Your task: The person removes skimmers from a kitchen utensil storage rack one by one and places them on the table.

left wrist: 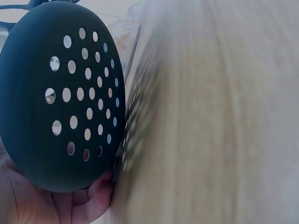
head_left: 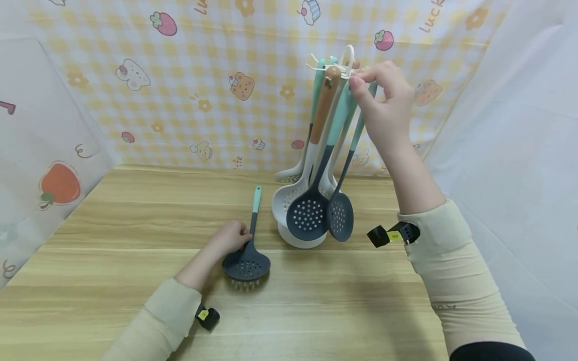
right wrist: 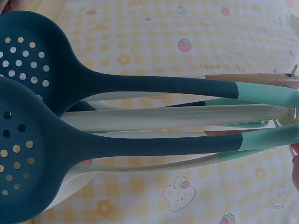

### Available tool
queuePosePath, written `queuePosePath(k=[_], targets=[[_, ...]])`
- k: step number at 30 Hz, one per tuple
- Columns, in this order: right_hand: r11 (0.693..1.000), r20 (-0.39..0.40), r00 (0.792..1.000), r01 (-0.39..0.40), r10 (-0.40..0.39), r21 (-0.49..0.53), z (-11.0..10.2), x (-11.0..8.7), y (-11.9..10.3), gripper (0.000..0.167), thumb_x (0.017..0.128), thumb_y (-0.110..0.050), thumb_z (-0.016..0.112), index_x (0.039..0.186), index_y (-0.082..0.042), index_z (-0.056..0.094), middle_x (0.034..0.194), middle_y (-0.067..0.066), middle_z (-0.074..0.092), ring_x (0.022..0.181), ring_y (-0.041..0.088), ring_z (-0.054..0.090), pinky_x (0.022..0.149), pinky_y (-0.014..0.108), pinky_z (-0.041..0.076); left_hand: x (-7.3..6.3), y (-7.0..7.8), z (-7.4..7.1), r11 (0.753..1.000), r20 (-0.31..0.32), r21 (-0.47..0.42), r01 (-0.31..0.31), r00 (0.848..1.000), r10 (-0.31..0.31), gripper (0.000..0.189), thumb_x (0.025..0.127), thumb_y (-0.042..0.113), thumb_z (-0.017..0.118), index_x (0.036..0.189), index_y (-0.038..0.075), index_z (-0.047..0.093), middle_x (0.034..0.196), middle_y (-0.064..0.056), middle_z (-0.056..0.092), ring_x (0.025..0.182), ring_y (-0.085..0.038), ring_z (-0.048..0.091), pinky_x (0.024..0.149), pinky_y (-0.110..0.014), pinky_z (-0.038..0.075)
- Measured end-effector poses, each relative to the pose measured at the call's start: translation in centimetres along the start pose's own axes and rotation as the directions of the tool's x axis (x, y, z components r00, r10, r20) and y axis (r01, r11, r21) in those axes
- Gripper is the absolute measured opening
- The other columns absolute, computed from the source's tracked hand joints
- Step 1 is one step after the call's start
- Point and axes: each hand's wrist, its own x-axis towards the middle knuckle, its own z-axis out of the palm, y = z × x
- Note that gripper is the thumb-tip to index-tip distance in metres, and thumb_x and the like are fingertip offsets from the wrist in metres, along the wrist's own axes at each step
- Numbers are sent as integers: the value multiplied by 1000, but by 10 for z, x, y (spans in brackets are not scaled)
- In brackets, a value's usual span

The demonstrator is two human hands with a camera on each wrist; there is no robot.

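Gripping a skimmer (head_left: 247, 264) with left hand (head_left: 231, 237)
Pinching top of rack (head_left: 301, 241) with right hand (head_left: 387, 100), near back edge of worktop (head_left: 135, 225)

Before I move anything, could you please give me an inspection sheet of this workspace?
Surface: tabletop with wood grain.
Job's things: dark slotted skimmer with a mint handle end; to its right, a white rack hung with utensils, several slotted.
Clutter: nothing seen.
Hands: left hand holds the skimmer by its neck; right hand is at the rack's top, its exact hold unclear.
Cables: nothing seen.
Surroundings: yellow checked backdrop behind; pale sheet at right.
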Motion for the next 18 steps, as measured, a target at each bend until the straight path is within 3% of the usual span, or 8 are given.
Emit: queuePosePath(k=[14, 18], targets=[[999, 0, 1000, -15, 15, -29, 0, 1, 6, 27, 83, -16, 62, 81, 11, 64, 84, -13, 63, 92, 11, 57, 90, 26, 36, 0, 2, 2, 1000, -13, 21, 4, 1000, -4, 27, 95, 11, 59, 69, 5, 59, 62, -4, 55, 56, -14, 51, 50, -23, 40], [997, 15, 1000, 17, -16, -69, -1, 2, 13, 26, 85, -15, 63, 82, 10, 65, 85, -10, 65, 92, 10, 56, 89, 26, 36, 0, 3, 3, 999, -16, 34, 5, 1000, -4, 26, 95, 12, 59, 70, 5, 59, 63, -4, 55, 56, -15, 51, 50, -23, 40]])
